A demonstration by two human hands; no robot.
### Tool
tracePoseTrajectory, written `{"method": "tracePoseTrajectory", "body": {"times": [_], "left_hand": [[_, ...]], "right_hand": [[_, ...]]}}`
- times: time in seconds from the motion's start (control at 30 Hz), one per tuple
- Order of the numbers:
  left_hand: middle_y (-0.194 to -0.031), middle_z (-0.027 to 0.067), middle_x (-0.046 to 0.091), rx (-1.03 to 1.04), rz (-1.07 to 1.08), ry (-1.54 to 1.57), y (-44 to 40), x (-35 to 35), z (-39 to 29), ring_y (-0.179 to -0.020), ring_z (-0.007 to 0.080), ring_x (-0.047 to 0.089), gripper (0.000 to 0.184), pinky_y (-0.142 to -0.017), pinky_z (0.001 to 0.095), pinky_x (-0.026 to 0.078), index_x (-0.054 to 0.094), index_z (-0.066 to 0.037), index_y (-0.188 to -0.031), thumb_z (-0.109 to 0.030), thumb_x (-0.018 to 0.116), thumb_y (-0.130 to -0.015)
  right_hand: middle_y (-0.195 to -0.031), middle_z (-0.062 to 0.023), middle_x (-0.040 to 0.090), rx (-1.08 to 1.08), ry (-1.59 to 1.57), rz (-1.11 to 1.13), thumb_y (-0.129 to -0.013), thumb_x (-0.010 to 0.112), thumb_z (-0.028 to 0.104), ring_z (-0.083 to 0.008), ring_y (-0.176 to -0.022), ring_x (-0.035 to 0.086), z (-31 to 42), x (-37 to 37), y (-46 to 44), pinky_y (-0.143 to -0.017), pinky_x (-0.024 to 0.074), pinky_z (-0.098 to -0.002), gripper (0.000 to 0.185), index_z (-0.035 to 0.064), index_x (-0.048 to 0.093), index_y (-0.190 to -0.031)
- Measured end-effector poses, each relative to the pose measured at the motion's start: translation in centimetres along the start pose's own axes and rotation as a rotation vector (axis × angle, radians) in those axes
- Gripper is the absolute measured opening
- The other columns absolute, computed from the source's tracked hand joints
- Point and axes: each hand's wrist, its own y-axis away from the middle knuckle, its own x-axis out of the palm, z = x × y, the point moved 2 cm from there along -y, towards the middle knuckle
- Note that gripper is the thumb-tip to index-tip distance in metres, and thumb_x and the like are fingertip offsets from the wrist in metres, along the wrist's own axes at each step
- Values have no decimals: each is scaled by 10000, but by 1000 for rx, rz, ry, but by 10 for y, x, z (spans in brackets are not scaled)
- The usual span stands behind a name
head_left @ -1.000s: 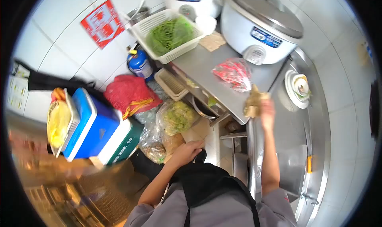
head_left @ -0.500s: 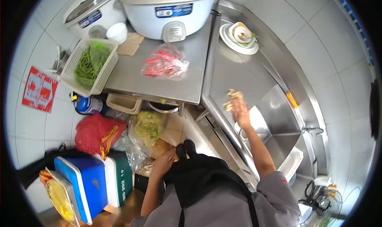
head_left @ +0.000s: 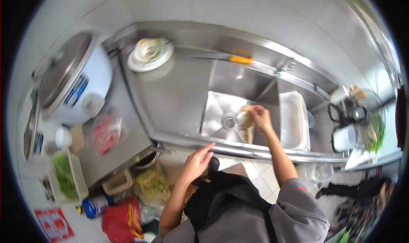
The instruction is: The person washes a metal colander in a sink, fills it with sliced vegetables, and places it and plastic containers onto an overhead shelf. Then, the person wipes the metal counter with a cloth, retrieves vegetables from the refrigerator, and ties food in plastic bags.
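Note:
Over the steel sink basin (head_left: 217,111), my right hand (head_left: 260,117) is closed on a beige cloth (head_left: 248,130), which hangs down inside the basin. The round drain (head_left: 229,120) lies left of the cloth. My left hand (head_left: 197,163) is in front of the sink's rounded front rail (head_left: 238,147), fingers stretched out and nothing in them. Whether its fingertips touch the rail I cannot tell. Behind the basin, a knife with an orange handle (head_left: 241,60) lies along the back ledge.
Stacked white plates with food scraps (head_left: 150,55) stand at the counter's back left. A white tub (head_left: 294,119) sits right of the basin, below the tap (head_left: 286,67). At left are a rice cooker (head_left: 72,79) and a bag of red items (head_left: 106,132). Another person (head_left: 355,189) is at far right.
My view has turned right toward the sink. My right hand and the cloth have gone from the steel counter to over the basin. My left hand has risen from beside my apron toward the rail.

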Motion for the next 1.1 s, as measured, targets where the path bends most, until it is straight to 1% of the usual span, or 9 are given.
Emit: {"method": "tracePoseTrajectory", "body": {"times": [0.2,0.3,0.37,0.53,0.67,0.73,0.9,1.03,1.1], "left_hand": [[-966,169,578,-44,187,-253,-132,92,44,-873,317,565,282,-751,382,435,455,12,-1056,-101,501,-802],[-999,98,542,-247,8,376,-152,110,24,-870,176,551,278,-721,289,466,419,-18,-1096,-31,430,-819],[-1147,115,450,-149,95,614,-155,132,-9,-1003,187,489,353,-805,314,451,359,-25,-1166,-14,414,-818],[-1166,112,429,-235,273,922,-153,180,-14,-1059,218,446,360,-871,340,403,345,-37,-1176,-62,426,-826],[-1151,123,426,-666,287,1129,-145,174,-6,-1083,230,417,317,-905,354,378,402,-66,-1129,-191,457,-842],[-1133,115,438,-947,471,1208,-143,166,-18,-1060,226,438,328,-909,373,383,418,-118,-1127,-293,456,-851],[-1020,104,507,-493,337,1196,-188,176,40,-967,237,507,279,-842,340,436,411,-65,-1099,-230,409,-873],[-956,105,503,-46,123,733,-177,158,-22,-942,231,504,144,-823,344,437,495,-9,-906,-32,389,-810],[-930,115,499,308,150,377,-186,149,-4,-925,232,503,145,-813,348,432,521,4,-861,1,413,-764]], "right_hand": [[-774,-8,578,-39,-487,-174,-827,558,180,-81,-730,496,65,-10,40,-646,435,-256,173,27,588,-902],[-716,-32,574,-150,-358,-523,-826,565,196,-94,-712,521,18,-13,27,-624,448,-262,189,37,586,-925],[-878,-55,601,116,-202,-293,-848,447,458,-174,-772,577,-32,-9,25,-706,458,-304,422,70,582,-946],[-939,-26,581,360,-1746,-150,-796,472,548,-165,-803,567,-45,0,33,-747,448,-321,539,81,523,-1059],[-768,-38,561,265,-1245,-588,-718,679,355,-101,-672,538,-27,-28,21,-581,446,-264,341,73,540,-849],[-694,-49,553,251,-913,-471,-717,668,372,-120,-626,533,-9,-23,36,-554,437,-284,336,62,554,-781],[-586,-148,503,134,-353,-638,-720,631,395,-173,-595,528,12,-2,49,-574,436,-304,406,14,545,-611],[-707,-75,527,260,-1141,-827,-784,586,217,-140,-653,534,2,31,18,-570,453,-272,205,61,524,-901],[-768,-48,522,286,-1553,-372,-800,540,105,-119,-706,536,-23,30,0,-605,463,-237,283,91,446,-1067]]}}
